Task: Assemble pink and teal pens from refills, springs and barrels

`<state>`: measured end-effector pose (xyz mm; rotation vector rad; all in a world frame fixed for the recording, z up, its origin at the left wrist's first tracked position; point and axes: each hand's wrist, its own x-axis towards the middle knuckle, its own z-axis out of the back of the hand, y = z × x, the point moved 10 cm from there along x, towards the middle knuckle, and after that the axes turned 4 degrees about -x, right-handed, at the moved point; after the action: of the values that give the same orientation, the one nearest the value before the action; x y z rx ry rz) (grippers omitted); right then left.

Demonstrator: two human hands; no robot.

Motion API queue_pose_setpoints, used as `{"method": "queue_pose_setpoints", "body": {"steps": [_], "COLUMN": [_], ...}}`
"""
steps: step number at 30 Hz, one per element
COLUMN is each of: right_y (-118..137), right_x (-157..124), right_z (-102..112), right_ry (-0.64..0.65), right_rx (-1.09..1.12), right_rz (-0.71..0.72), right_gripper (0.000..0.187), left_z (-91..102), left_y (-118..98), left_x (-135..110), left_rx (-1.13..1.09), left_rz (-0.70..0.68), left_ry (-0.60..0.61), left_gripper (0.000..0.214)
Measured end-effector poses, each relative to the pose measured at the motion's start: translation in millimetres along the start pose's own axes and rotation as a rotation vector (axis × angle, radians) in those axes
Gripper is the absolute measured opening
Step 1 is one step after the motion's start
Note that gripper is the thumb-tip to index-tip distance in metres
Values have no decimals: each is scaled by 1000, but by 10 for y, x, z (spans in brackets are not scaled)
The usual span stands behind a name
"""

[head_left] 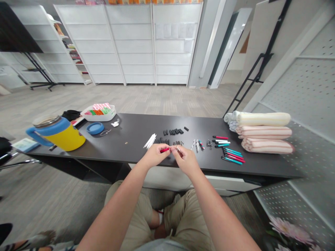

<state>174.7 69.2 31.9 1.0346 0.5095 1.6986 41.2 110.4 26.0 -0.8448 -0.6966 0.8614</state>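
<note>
My left hand (156, 154) is closed around a red pen barrel (164, 150) above the table's front edge. Fingertip to fingertip with it, my right hand (186, 159) pinches a thin, pale pen part (179, 149), too small to name surely. Just beyond the hands lie white refills (150, 141), a row of dark pen tubes (162, 141) and small metal tips (178, 143). Short black grips (176, 131) are lined up farther back. To the right are small clicker pieces (201, 145), springs (209, 143) and several red, teal and white pens (232, 155).
Rolled towels (265, 131) are stacked at the table's right end. On the left stand a yellow and blue mug (64, 134), a blue lid (95, 128) and a white basket (112, 113) with colourful packets. The dark table (131, 129) has a white drawer front below.
</note>
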Motion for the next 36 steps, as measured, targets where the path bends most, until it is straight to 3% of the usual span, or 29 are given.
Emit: {"method": "queue_pose_setpoints", "body": {"steps": [9,18,25,31,36], "right_y": [-203,-318,-298,-333,-307], "right_x": [-53,-53,-34,-43,-39], "right_z": [215,241,160,202,160], "right_ry": [-239,-228,-144,-196,-146], "right_rx": [178,315,320,370,370], "right_rz": [-44,-130,-123,-131,-120], "right_gripper": [51,41,42,41,40], "left_z": [-2,10,8,22,15], "left_y": [-39,-51,-81,-70,-96], "left_x": [4,1,-8,-7,-6], "left_rx": [-49,-43,-61,-48,-58], "left_rz": [-55,-80,-105,-89,-96], "left_ry": [3,0,6,-4,3], "left_gripper": [35,35,33,33,33]}}
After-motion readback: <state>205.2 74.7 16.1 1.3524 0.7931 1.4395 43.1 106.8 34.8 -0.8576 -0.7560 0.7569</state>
